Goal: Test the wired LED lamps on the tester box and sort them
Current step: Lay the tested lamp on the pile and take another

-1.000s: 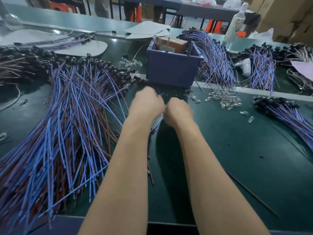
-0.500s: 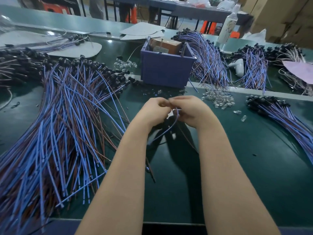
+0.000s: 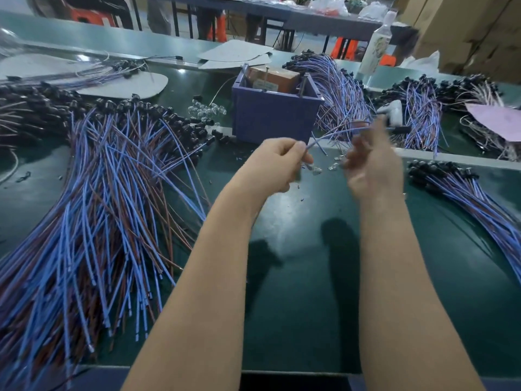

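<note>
A purple tester box (image 3: 277, 119) with metal pins and a brown block inside stands at the middle back of the green table (image 3: 310, 277). My left hand (image 3: 275, 165) is curled just in front of it, pinching the near end of one blue wired LED lamp (image 3: 338, 134). The wire arcs right, past my raised, motion-blurred right hand (image 3: 372, 167), to its black head near the box's right side. Whether the right hand grips the wire is unclear. A big pile of blue and brown wired lamps (image 3: 98, 207) fans out on the left. A smaller bundle (image 3: 479, 198) lies on the right.
More wire bundles lie behind and right of the box (image 3: 341, 88) and further right (image 3: 420, 117). Loose clear LED caps (image 3: 207, 110) are scattered left of the box. A white bottle (image 3: 376, 49), a pink sheet (image 3: 496, 119) and cardboard boxes sit at the back right.
The hands were together over the table holding one wire. They have lifted and separated; the right hand swung right and the wire is stretched out toward the right.
</note>
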`<state>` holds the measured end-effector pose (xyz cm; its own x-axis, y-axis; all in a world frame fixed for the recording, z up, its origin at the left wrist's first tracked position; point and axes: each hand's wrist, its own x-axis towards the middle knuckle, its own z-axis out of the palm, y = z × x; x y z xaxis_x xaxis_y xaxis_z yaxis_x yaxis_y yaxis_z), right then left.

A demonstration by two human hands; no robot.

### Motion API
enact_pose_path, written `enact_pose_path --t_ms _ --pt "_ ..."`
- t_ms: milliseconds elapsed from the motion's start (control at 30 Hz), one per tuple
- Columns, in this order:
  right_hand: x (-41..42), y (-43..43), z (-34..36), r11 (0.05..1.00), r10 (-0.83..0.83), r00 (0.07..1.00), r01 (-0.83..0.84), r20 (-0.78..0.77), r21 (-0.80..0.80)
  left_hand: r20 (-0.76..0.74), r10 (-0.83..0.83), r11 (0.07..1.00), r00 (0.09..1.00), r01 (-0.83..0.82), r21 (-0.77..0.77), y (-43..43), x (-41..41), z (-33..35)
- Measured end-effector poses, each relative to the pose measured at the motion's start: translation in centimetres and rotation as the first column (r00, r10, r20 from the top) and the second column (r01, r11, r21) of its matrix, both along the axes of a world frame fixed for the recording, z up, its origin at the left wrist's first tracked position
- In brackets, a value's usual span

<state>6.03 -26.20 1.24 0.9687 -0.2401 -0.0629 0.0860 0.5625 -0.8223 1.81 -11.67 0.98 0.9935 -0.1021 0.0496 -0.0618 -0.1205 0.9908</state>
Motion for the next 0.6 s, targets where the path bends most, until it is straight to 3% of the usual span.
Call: enact_pose_path --t_ms 67,133,233,300,400,500,600 --pt "-0.9 1.0 -0.9 0.96 0.237 0.971 -0.229 0.026 -0.163 0.177 0.044 0.969 0.983 -0.084 0.23 -0.9 0.3 0.7" --pt "-1.2 1.5 -1.3 0.945 0.27 0.96 -0.25 0.073 -0.211 0.242 0.042 0.926 0.969 -0.129 0.354 -1.4 0.4 0.9" --pt "-0.8 0.4 -1.3 0.993 -0.025 0.998 0.032 0.06 -0.116 0.206 0.061 0.901 0.977 -0.143 0.411 -0.6 0.6 0.2" --pt "-0.4 -1.0 -1.3 0.963 -0.269 0.963 0.27 0.012 -0.027 0.147 0.058 0.891 0.987 -0.118 0.438 0.5 0.7 -0.7" --pt "-0.2 -2.1 -2.1 0.907 -0.402 0.914 0.406 -0.057 0.108 0.06 0.089 0.889 0.994 -0.106 0.444 1.5 1.0 -2.1" --pt "-0.4 -1.0 -3.2 0.962 -0.243 0.968 0.248 -0.058 0.111 0.051 0.145 0.917 0.988 -0.153 0.369 0.7 1.6 -3.1" --pt "-0.4 1.0 -4.5 0.999 -0.029 1.0 0.028 -0.008 -0.027 0.053 0.165 0.942 0.985 -0.173 0.288 -0.8 2.0 -3.7"
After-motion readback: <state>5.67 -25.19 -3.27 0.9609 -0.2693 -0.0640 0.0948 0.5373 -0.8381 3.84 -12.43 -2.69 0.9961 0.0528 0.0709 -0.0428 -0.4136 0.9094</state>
